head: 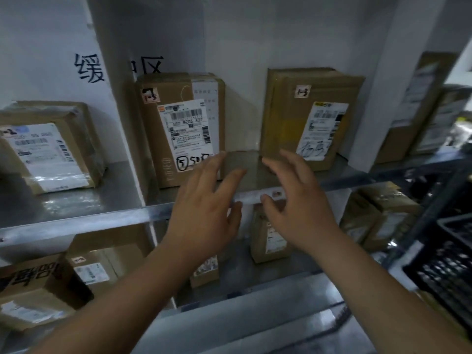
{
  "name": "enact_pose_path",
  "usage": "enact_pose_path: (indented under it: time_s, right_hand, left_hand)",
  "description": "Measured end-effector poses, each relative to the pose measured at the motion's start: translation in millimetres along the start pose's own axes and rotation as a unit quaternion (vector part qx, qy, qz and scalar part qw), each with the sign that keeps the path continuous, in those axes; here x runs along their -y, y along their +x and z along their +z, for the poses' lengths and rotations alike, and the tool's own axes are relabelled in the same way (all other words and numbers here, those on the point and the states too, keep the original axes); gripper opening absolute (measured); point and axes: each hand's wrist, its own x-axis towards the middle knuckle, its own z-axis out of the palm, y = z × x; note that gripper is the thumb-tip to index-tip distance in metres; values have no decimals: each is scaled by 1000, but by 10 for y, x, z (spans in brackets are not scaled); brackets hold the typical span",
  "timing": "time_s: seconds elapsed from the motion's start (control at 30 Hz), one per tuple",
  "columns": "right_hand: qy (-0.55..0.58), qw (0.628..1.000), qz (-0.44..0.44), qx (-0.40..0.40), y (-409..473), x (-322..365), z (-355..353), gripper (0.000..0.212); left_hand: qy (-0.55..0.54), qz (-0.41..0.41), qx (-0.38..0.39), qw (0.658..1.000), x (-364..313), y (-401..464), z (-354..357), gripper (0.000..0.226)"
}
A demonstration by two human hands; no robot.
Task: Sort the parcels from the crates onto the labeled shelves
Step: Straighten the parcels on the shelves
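Observation:
Two cardboard parcels stand upright on the upper metal shelf (76, 218). One, tagged 1-5 (178, 129), stands left of the gap; the other, tagged 1-3 (309, 116), stands right of it. My left hand (204, 203) and my right hand (296, 198) hover side by side in front of that gap, fingers spread and relaxed, holding nothing. The left fingertips reach the lower corner of the 1-5 parcel; the right fingertips lie near the bottom of the 1-3 parcel.
A parcel tagged 1-2 (48, 146) lies in the left bay. Several more parcels (270, 236) stand on the lower shelf. A black plastic crate (444, 267) sits at the right edge. More boxes (419, 106) fill the shelf unit to the right.

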Motion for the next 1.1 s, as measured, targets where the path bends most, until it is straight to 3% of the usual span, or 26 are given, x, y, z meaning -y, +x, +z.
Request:
enact_pose_path:
  time_s: [0.3,0.4,0.67,0.97,1.1]
  right_hand:
    - [-70,997,-26,-21,154,-632,-465,78]
    - [-80,996,-36,-10,310,-868,-598,84]
    - [-66,992,-103,-11,605,-1336,-723,101]
    - [-29,991,-127,22,878,-1559,-640,119]
    - [-43,990,-131,26,939,-1580,-625,115]
  left_hand:
    - [78,64,25,995,-444,634,127,73]
    - [123,38,21,991,-614,818,213,80]
    - [111,-40,2,993,-965,1140,513,95]
    - [115,-107,-11,988,-1035,1239,712,93]
    - [131,-117,-7,984,-983,1258,749,95]
